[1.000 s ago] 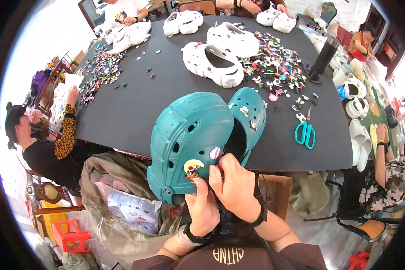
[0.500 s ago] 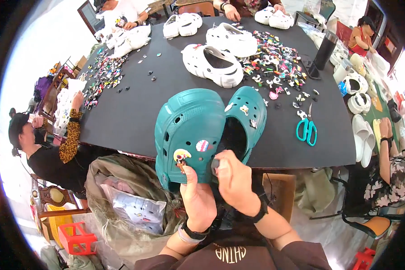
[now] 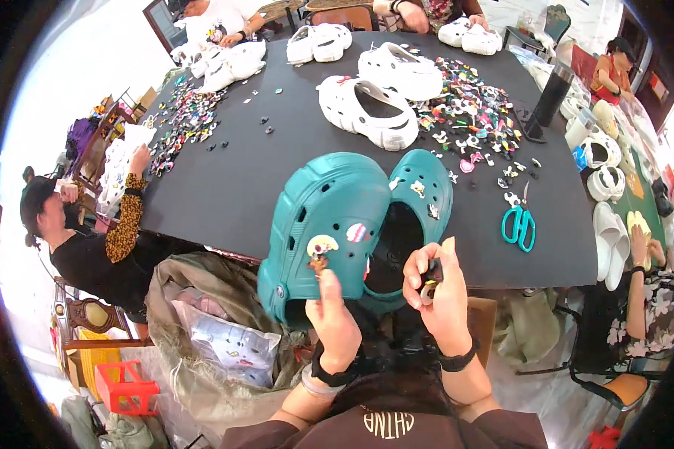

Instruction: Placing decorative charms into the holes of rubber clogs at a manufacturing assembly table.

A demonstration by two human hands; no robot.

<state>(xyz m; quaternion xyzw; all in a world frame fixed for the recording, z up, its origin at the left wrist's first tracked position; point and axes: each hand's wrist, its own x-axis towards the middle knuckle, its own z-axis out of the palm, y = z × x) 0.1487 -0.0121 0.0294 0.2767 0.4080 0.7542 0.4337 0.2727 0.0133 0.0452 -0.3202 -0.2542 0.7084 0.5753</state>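
Teal foam clogs [image 3: 329,224], a pair with perforated uppers, sit side by side at the near edge of the black tabletop [image 3: 225,179], the nearer one tipped up towards me so its toe face and holes look straight at the camera; I judge that tilt is what keeps the holes reachable. My left hand [image 3: 335,322] is closed around the lower rim of that clog, thumb up against the upper just below a small round yellow-and-white charm [image 3: 321,245] already seated in a hole, beside a second pink-and-white one [image 3: 356,232]. My right hand [image 3: 438,299] is apart from the shoe, pinched shut on a tiny dark piece [image 3: 429,280] too small to make out. The second clog [image 3: 419,198] lies flat behind, with its opening upward and a few charms on it. Further back lie white clogs [image 3: 367,112], a scatter of colourful charms [image 3: 472,120] and teal-handled scissors [image 3: 518,223].
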